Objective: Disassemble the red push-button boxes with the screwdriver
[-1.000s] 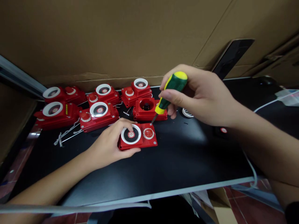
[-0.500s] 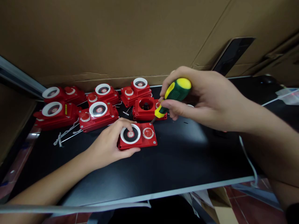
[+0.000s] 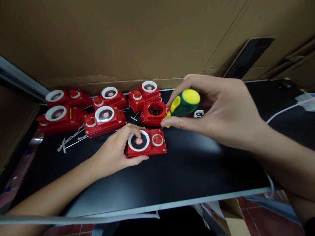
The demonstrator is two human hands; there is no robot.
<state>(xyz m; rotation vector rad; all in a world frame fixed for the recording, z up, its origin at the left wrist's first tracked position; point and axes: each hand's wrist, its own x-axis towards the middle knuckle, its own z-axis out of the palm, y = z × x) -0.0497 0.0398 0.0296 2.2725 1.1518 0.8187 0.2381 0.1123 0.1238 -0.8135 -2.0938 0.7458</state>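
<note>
A red alarm sounder (image 3: 147, 149) with a white-rimmed round horn and a small red lamp lies flat on the black table. My left hand (image 3: 120, 147) wraps around its left end, a fingertip resting on the horn's dark centre. Above its far right corner, my right hand (image 3: 209, 111) is closed around a green and yellow screwdriver (image 3: 183, 104). The tool slants down to the left, its tip at the corner screw. Just behind sits another red sounder housing (image 3: 152, 114) whose round opening lacks a horn.
Several more red alarm sounders (image 3: 105, 119) stand in rows at the back left. A metal T-shaped tool (image 3: 75, 143) lies before them. Behind my right hand is a loose white ring (image 3: 199, 113). A phone (image 3: 249, 57) leans against the cardboard wall (image 3: 137, 39).
My right hand has turned around the screwdriver and the handle has dipped slightly. My left hand still holds the sounder in place. The whole view has shifted a little.
</note>
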